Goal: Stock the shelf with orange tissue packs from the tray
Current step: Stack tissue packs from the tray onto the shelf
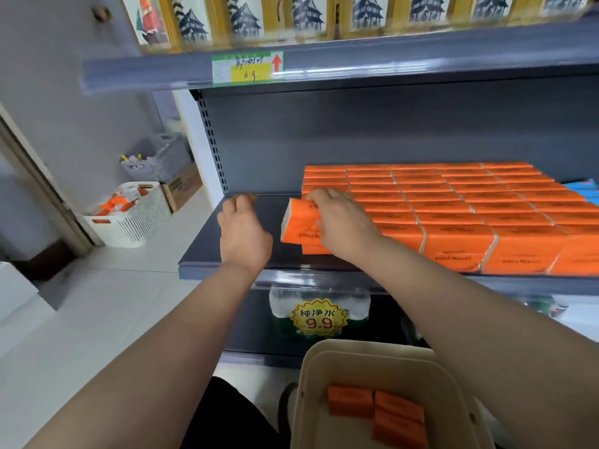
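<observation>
Right hand (343, 222) is at the left edge of the stocked block (453, 202), its grip clamped on one orange tissue pack (299, 222), fingers over the top and thumb underneath. The pack sits tilted, white end facing left, touching the block's front-left corner. Left hand (244, 233) hovers just beside it over the shelf (210, 244), grip apart, fingers loosely curled and holding nothing.

Open room: a bare dark strip of shelf runs from the block's left edge to the perforated upright, front lip to back wall. Plenty of height under the upper shelf. On the right, the block butts against blue packs (583, 186).

The count: five packs across the block's back row; the rows front to back blur too much to number. Down at the bottom, the beige tray (311, 367) shows three orange packs (350, 400) lying close together. One white basket (136, 218) sits on the floor to the left with more orange packs inside, count unclear.
</observation>
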The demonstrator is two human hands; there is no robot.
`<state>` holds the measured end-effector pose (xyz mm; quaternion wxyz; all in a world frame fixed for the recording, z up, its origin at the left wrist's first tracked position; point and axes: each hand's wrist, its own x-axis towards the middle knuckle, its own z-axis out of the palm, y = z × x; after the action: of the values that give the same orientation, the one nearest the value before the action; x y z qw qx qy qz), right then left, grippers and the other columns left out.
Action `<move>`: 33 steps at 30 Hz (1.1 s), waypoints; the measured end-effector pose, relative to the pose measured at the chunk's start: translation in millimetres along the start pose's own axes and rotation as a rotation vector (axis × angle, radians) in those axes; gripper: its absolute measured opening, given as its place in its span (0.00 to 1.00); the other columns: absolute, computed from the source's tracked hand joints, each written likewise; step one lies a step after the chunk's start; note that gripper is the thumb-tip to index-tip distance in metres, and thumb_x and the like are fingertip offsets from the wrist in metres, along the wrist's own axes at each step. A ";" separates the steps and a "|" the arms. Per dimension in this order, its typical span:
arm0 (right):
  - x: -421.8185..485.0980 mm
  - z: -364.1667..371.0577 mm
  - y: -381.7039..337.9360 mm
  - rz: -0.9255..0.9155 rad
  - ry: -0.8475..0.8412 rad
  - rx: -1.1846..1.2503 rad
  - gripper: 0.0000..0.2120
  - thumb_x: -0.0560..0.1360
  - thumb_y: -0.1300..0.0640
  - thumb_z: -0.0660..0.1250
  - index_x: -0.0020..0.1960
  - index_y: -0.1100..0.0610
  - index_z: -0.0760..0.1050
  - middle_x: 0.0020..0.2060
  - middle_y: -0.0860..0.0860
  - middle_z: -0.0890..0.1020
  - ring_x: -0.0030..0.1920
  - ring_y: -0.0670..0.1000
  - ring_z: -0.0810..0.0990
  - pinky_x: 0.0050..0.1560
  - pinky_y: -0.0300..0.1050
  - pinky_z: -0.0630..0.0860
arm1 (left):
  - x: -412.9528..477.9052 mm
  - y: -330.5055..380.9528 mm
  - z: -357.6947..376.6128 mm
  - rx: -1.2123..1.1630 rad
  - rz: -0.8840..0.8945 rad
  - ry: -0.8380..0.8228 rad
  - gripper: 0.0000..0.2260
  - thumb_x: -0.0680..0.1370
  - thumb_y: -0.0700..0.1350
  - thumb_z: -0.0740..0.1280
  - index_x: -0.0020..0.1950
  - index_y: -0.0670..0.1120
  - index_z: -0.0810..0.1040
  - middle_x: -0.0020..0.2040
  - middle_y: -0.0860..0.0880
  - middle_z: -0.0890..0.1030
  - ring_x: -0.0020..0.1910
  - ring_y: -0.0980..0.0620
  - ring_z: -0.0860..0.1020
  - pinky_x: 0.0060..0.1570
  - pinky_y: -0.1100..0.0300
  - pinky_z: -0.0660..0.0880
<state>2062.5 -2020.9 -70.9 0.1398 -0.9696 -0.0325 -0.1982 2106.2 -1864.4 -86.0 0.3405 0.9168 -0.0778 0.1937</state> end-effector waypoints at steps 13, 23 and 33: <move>4.1 41.2 7.8 0.044 -0.104 -0.345 0.26 0.70 0.68 0.62 0.66 0.55 0.66 0.61 0.55 0.69 0.63 0.56 0.65 0.63 0.53 0.64 | -11.3 -12.2 13.6 0.000 0.041 -0.114 0.24 0.73 0.29 0.61 0.69 0.43 0.68 0.69 0.45 0.64 0.67 0.45 0.63 0.47 0.62 0.66; -5.4 36.9 11.0 0.064 -0.153 -0.349 0.34 0.67 0.71 0.65 0.70 0.53 0.63 0.64 0.56 0.67 0.65 0.58 0.63 0.65 0.55 0.63 | -26.8 -6.2 20.4 0.046 0.068 -0.190 0.21 0.76 0.32 0.61 0.68 0.44 0.70 0.68 0.46 0.64 0.67 0.46 0.63 0.47 0.62 0.68; -52.5 36.2 32.2 -0.061 0.073 -0.334 0.36 0.60 0.72 0.70 0.66 0.54 0.70 0.59 0.55 0.74 0.59 0.57 0.71 0.55 0.52 0.68 | -42.7 -2.2 27.1 0.099 0.133 -0.231 0.20 0.76 0.32 0.59 0.67 0.44 0.71 0.67 0.46 0.67 0.65 0.46 0.65 0.48 0.60 0.68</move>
<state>2031.7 -2041.9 -131.7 -0.0283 -0.9701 -0.0235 -0.2399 2076.1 -1880.0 -123.5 0.2701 0.9415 -0.1674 0.1126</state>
